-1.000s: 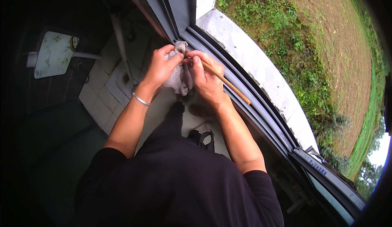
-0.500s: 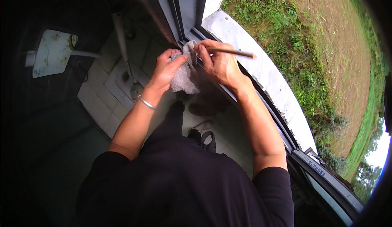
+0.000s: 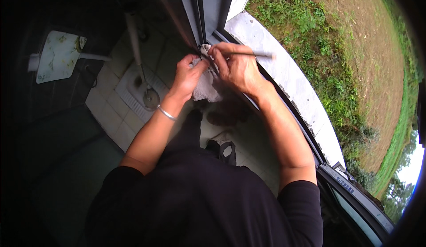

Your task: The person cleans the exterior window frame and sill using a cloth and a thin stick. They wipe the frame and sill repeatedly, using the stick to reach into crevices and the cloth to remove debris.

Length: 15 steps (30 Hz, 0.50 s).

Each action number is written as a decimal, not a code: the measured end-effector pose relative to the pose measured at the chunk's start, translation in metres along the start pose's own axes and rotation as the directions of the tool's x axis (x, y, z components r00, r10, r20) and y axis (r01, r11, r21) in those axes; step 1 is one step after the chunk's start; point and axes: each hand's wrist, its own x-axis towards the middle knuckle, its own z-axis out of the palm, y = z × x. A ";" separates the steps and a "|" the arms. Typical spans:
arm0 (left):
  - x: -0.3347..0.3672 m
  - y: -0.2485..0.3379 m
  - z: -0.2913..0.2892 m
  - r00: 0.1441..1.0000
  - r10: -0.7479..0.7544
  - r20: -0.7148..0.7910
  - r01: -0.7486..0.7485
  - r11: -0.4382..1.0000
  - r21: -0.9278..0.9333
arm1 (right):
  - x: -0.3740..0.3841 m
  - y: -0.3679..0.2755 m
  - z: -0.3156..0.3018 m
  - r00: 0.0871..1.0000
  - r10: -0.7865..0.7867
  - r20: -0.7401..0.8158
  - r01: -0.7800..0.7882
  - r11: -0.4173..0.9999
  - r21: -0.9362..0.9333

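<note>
My left hand (image 3: 188,77) is closed, pinching a greyish-white cloth (image 3: 207,89) whose lower part hangs down over the window track. My right hand (image 3: 238,71) grips a thin brown stick (image 3: 262,54), its far end pointing right and blurred by motion. The stick's other end is hidden among the fingers and cloth, so its kind is unclear. Both hands meet at the lower corner of the dark window frame (image 3: 212,13). A folded bit of the cloth is pressed into that corner, right against the fingers of my right hand.
Outside the window runs a pale stone sill (image 3: 284,78), with weeds and a soil slope beyond. On the left are a squat toilet (image 3: 133,89), a leaning long-handled tool (image 3: 132,38) and a stained white panel (image 3: 57,56). A shoe (image 3: 222,137) shows below on the tiled floor.
Both hands have shifted slightly right and closer into the frame corner, carrying the cloth with them. The stick's outer end has tipped up a little and is now blurred.
</note>
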 end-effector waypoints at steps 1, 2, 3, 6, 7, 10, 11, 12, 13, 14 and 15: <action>-0.001 -0.001 0.001 0.999 0.033 0.001 -0.033 0.999 -0.009 | -0.004 0.003 0.003 0.993 0.098 0.067 -0.108 0.981 0.164; 0.000 -0.003 0.002 0.998 0.062 0.001 -0.062 0.998 -0.013 | -0.007 0.004 0.009 0.994 0.110 0.004 -0.108 0.975 0.195; 0.002 -0.005 0.002 0.997 0.081 0.001 -0.081 0.997 0.003 | -0.008 0.009 0.015 0.996 0.084 -0.041 -0.075 0.979 0.189; 0.001 -0.001 0.002 0.998 0.069 -0.012 -0.068 0.997 0.044 | -0.001 0.004 0.008 0.992 0.128 -0.011 -0.127 0.991 0.032; -0.001 -0.004 0.000 0.996 0.090 -0.018 -0.087 0.991 0.099 | -0.001 0.000 0.001 0.984 0.165 0.061 -0.165 0.986 -0.001; 0.001 -0.009 -0.003 0.986 0.161 -0.029 -0.151 0.963 0.225 | -0.006 -0.007 -0.010 0.961 0.225 0.158 -0.231 0.973 0.021; 0.001 -0.009 0.001 0.985 0.174 -0.019 -0.164 0.953 0.255 | -0.018 0.010 0.003 0.988 0.153 0.025 -0.155 0.965 0.209; 0.002 -0.011 0.002 0.982 0.186 -0.021 -0.173 0.943 0.285 | -0.018 0.007 0.010 0.985 0.168 -0.027 -0.155 0.950 0.272; 0.005 -0.014 0.002 0.973 0.232 -0.022 -0.221 0.950 0.220 | -0.015 0.011 0.017 0.990 0.126 -0.063 -0.109 0.967 0.229; 0.006 -0.013 0.002 0.975 0.220 -0.024 -0.210 0.953 0.219 | -0.009 0.008 0.021 0.992 0.088 -0.096 -0.068 0.979 0.195; 0.006 -0.011 0.001 0.978 0.208 -0.026 -0.198 0.956 0.218 | -0.007 0.006 0.016 0.982 0.183 -0.051 -0.171 0.968 0.185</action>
